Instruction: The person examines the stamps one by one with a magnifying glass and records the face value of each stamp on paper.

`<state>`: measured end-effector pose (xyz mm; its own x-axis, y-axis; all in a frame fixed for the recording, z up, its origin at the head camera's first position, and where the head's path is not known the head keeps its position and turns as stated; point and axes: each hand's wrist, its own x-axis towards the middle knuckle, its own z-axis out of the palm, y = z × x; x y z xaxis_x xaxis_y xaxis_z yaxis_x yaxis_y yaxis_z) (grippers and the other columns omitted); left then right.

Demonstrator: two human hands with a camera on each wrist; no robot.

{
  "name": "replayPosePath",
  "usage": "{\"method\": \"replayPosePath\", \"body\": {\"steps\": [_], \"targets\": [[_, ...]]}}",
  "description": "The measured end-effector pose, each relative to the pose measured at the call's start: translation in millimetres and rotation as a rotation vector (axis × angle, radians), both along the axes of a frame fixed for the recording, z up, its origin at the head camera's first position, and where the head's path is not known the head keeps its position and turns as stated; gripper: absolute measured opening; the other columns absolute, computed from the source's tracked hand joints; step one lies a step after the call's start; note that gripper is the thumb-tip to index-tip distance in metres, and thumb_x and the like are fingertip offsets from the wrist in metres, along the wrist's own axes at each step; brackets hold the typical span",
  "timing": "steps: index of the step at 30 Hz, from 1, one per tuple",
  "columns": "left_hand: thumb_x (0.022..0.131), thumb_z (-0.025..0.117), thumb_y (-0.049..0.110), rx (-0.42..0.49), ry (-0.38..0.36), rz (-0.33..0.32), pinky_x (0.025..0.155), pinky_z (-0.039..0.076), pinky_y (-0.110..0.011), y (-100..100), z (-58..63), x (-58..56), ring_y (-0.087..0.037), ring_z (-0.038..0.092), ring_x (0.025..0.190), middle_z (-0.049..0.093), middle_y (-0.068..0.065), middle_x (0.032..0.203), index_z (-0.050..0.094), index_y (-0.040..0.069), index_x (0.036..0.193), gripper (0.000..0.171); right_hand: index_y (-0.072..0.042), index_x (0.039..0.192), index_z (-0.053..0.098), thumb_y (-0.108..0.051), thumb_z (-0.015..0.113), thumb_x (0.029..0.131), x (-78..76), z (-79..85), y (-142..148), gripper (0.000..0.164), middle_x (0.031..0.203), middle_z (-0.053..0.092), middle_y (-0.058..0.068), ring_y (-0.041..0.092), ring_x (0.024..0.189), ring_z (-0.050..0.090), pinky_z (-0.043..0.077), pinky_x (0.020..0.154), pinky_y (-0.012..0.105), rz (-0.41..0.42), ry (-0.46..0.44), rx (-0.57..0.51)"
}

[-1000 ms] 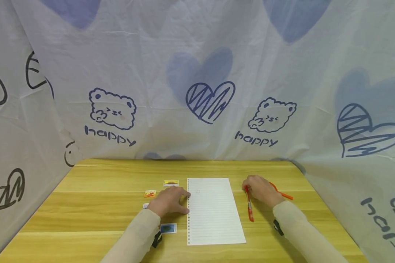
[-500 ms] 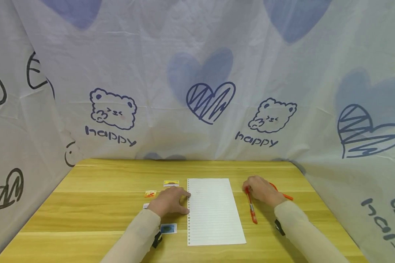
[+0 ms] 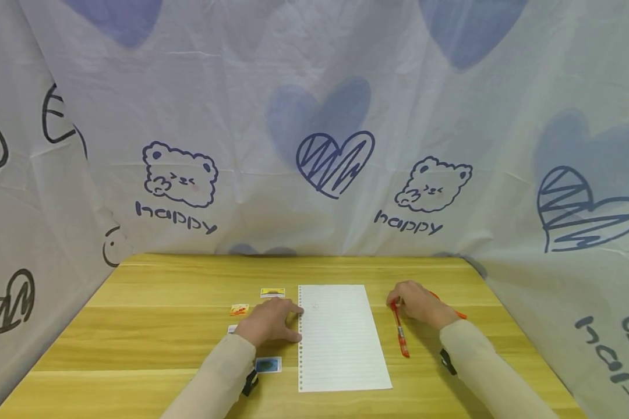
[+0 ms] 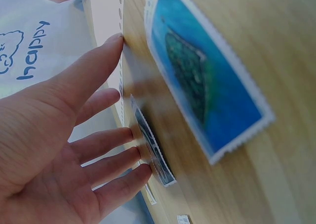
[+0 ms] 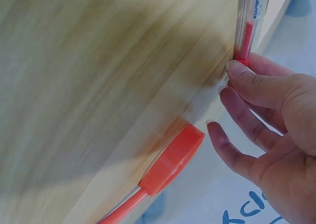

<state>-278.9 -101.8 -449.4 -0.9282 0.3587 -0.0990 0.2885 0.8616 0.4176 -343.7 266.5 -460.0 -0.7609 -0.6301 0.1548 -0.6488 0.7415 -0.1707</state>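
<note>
A lined sheet of loose-leaf paper [image 3: 343,340] lies on the wooden table. My left hand [image 3: 269,320], fingers spread and relaxed, has its thumb and index finger at the punched left edge. Under and around that hand lie several postage stamps, among them a blue one with a green island [image 4: 197,70] and a dark one [image 4: 153,150] near the fingertips. To the right of the sheet, my right hand [image 3: 418,302] pinches the far end of a red pen [image 5: 249,26] between thumb and fingers. An orange-red magnifying glass [image 5: 173,159] lies beside it, partly hidden by that hand in the head view.
A yellow stamp [image 3: 272,293] and an orange-red stamp [image 3: 239,309] lie beyond the left hand. White cloth printed with hearts and bears [image 3: 304,221] hangs behind the table [image 3: 136,337] and along both sides.
The pen's near end has swung slightly to the right and toward me. My right hand has shifted very slightly right, covering more of the magnifying glass. The left hand stays put.
</note>
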Motion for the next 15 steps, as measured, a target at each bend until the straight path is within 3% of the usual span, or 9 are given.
{"method": "replayPosePath", "body": {"steps": [6, 15], "targets": [[0.079, 0.090, 0.033, 0.004, -0.004, 0.000, 0.112, 0.046, -0.055, -0.5, -0.3, -0.3, -0.035, 0.058, 0.133, 0.066, -0.009, 0.141, 0.071, 0.016, 0.132, 0.059, -0.007, 0.095, 0.081, 0.016, 0.073, 0.080, 2.4, 4.0, 0.5, 0.029, 0.095, 0.079, 0.006, 0.021, 0.083, 0.070, 0.062, 0.081, 0.041, -0.006, -0.061, -0.013], [0.080, 0.090, 0.033, -0.001, 0.010, -0.013, 0.111, 0.047, -0.056, -1.3, -0.9, -0.1, -0.036, 0.058, 0.133, 0.066, -0.009, 0.140, 0.070, 0.015, 0.132, 0.059, -0.006, 0.103, 0.080, 0.010, 0.069, 0.079, 4.0, 12.4, 5.9, 0.031, 0.104, 0.079, 0.008, 0.028, 0.097, 0.071, 0.060, 0.087, 0.045, -0.098, -0.140, -0.098]]}}
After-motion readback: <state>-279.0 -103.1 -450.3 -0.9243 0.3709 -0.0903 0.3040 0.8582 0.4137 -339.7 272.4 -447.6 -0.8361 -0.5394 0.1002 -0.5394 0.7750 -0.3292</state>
